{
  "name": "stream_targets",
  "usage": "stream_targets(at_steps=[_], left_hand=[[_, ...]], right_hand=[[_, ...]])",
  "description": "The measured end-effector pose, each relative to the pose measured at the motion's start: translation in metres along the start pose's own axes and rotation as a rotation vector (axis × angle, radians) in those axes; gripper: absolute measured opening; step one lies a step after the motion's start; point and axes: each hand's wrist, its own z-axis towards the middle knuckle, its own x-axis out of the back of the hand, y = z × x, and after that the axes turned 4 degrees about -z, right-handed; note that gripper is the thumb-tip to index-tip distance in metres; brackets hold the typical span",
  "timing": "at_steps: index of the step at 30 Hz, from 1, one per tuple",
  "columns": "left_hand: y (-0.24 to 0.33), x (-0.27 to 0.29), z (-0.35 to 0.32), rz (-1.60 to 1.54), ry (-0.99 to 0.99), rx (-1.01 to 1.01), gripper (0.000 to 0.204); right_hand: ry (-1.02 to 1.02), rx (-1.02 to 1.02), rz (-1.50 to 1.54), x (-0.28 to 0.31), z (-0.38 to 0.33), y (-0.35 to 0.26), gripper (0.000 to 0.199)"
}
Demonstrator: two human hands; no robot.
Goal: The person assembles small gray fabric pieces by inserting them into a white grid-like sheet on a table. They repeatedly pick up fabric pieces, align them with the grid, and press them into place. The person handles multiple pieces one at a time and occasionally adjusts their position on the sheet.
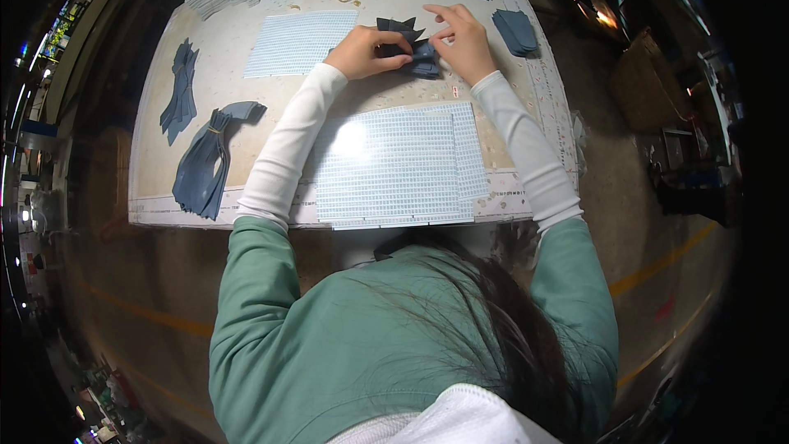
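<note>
Two bare hands meet over a small stack of dark blue-grey cut cloth pieces point(423, 67), which sits toward the far half of the whitish, marked counter point(148, 185). The left hand point(371, 51) pinches the stack between thumb and fingers from its left side. The right hand point(462, 43) is half curled at the stack's right end, index finger extended; whether its fingertips grip the cloth I cannot tell. The upper pieces fan into dark points, so a loose left pinch could let the layers slide out of line.

Just left lies a white sheet printed with a fine blue grid point(300, 39); a sweep of the left hand could shift it. To the right, a neat blue-grey cloth pile with a rounded end point(515, 33) could be knocked askew by the right elbow or wrist. Nearer the body, overlapping glossy blue-gridded sheets point(386, 168) reach the counter's front edge, where a leaning torso might push or crease them. Farther left, a blue-grey cloth bundle cinched with a tan band point(201, 168) could spread if that band snapped.
</note>
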Motion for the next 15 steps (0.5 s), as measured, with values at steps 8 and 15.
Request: stream_targets(at_steps=[8,15], left_hand=[[0.006,-0.005,-0.001,-0.066,0.169,-0.080,0.027],[0.002,-0.008,0.000,0.097,0.068,-0.066,0.026]], right_hand=[[-0.054,-0.218,0.353,-0.009,-0.008,0.017,0.027],[-0.055,-0.227,0.298,-0.011,-0.012,0.009,0.025]])
